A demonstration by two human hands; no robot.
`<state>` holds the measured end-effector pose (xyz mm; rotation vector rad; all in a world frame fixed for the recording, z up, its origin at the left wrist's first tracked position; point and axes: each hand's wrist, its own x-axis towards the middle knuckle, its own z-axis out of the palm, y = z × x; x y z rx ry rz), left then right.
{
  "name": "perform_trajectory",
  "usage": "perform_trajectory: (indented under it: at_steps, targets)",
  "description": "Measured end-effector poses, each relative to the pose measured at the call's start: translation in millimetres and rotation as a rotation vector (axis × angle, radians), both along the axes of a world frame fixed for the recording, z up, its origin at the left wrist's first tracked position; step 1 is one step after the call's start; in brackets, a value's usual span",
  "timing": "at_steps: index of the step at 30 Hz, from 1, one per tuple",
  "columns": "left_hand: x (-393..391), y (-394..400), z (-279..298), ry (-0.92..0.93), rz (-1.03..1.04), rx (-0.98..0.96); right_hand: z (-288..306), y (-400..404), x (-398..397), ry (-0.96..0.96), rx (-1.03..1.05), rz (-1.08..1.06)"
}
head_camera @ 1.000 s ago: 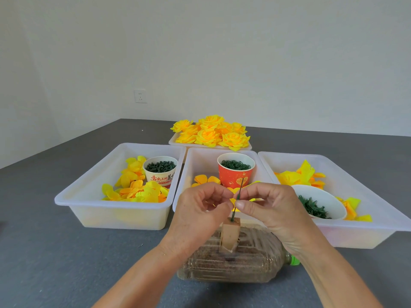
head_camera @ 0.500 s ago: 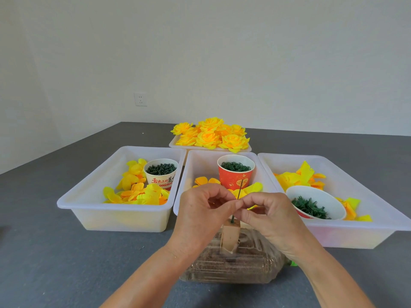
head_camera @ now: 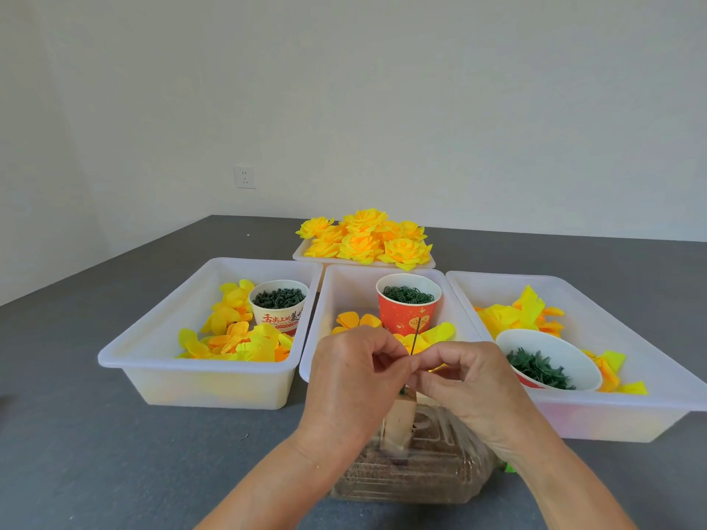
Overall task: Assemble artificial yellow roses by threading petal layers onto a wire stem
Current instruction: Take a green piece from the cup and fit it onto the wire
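Where grey table (head_camera: pixel 76 434) ends, white wall (head_camera: pixel 382 89), socket (head_camera: pixel 244 177).

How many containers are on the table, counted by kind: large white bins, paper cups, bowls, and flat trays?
Large white bins: 3
Paper cups: 2
Bowls: 1
Flat trays: 1
Total: 7

White paper cup (head_camera: pixel 278 306), at 10 o'clock from the hands, bore red Chinese print reading 舌尖上的, with a further character cut off at its edge. Red cup (head_camera: pixel 408 311), at 12 o'clock, carried a gold heart emblem; any lettering within it was too small to read.
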<state>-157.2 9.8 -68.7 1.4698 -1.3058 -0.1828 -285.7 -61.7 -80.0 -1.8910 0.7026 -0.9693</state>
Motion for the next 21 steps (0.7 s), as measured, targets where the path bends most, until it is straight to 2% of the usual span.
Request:
perform_trajectory:
  at_steps: [4,11,21]
  targets:
    - [0,1,4,0.001,-0.011,0.059,-1,1,0,0.011,-0.026,-0.008]
    - [1,1,9,-0.115,-0.043,0.108,-2,2,-2,0.04,-0.073,-0.024]
    - [3,1,12,-0.104,-0.055,0.125,3,4,-3,0.064,-0.021,0.008]
